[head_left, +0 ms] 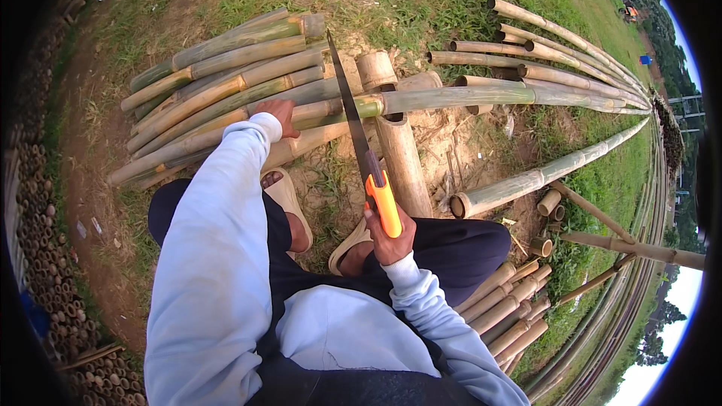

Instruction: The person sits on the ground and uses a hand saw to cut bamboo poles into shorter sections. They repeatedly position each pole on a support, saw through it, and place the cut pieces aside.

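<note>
My right hand [392,236] grips the orange handle of a handsaw [354,116], whose dark blade points away from me. The blade lies across a long green bamboo pole [459,98], just left of a node. How deep the teeth sit in the pole cannot be made out. My left hand [279,116] is closed over the bamboo left of the blade, its fingers partly hidden. Under the pole, near the saw, stands a thick pale bamboo support [404,165].
Cut bamboo lengths [241,60] lie stacked at the left. Several long poles [571,49] stretch to the far right, and another pole [541,178] lies nearer. Short pieces [508,308] are piled beside my right knee. A bamboo frame [632,246] stands at the right.
</note>
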